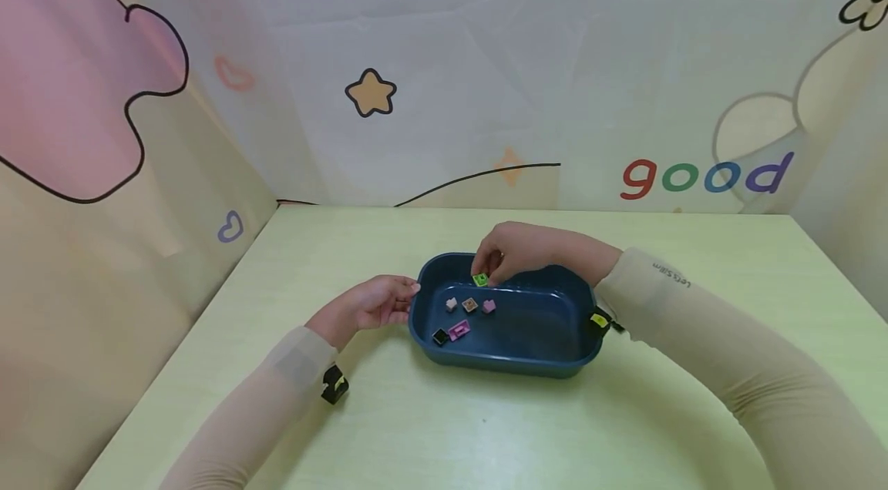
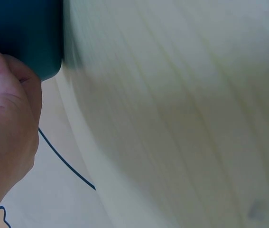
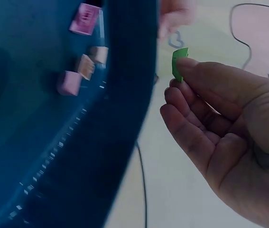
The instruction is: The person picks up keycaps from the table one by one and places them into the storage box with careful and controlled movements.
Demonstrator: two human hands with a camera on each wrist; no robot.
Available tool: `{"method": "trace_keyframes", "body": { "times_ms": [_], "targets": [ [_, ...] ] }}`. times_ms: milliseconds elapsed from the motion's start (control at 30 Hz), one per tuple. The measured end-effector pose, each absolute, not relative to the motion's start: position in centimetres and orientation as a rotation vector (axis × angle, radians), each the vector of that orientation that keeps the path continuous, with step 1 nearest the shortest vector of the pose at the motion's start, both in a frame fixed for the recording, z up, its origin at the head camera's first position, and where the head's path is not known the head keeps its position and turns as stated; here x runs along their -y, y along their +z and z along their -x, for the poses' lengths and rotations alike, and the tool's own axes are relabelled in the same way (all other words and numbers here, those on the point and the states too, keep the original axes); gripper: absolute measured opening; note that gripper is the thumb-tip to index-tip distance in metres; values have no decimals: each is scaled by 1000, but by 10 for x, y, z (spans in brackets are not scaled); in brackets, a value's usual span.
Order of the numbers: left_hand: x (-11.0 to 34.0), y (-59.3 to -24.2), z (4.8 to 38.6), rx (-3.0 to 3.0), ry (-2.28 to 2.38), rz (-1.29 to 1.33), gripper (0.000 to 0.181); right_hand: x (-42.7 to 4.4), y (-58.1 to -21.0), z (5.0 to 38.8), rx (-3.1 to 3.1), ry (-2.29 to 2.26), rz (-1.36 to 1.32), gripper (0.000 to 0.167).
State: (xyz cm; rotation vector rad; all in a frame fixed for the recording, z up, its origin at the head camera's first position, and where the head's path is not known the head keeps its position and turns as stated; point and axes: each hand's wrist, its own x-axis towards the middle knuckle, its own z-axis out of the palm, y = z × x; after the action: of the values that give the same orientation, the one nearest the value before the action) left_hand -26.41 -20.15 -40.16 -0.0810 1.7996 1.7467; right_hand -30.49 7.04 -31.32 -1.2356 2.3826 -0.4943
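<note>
A dark blue plastic basin (image 1: 534,363) stands on the table. Between thumb and fingertip, my right hand (image 1: 516,250) pinches a small bright green toy brick (image 1: 481,280) over the basin's far side; the right wrist view shows the green brick (image 3: 177,64) from its edge. At the basin's left end, my left hand (image 1: 378,302) grips the rim with curled fingers. On the basin floor lie a white piece (image 1: 452,305), a tan piece (image 1: 469,305), a light pink piece (image 1: 489,307), a magenta brick (image 1: 459,330) and a black piece (image 1: 440,336).
The pale wooden table (image 1: 486,436) reaches back to a printed cloth backdrop (image 1: 458,112), which also hangs along the left side. Black straps with a yellow mark sit at both wrists, the right one (image 1: 600,320) beside the basin's right rim.
</note>
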Motion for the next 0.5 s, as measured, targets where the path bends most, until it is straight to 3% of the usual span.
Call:
{"method": "trace_keyframes", "body": {
  "times_ms": [500],
  "targets": [
    [204,-406,266,-1771,1768,61,16,-52,-343,306,-2258,-475,1246,24]
  ]
}}
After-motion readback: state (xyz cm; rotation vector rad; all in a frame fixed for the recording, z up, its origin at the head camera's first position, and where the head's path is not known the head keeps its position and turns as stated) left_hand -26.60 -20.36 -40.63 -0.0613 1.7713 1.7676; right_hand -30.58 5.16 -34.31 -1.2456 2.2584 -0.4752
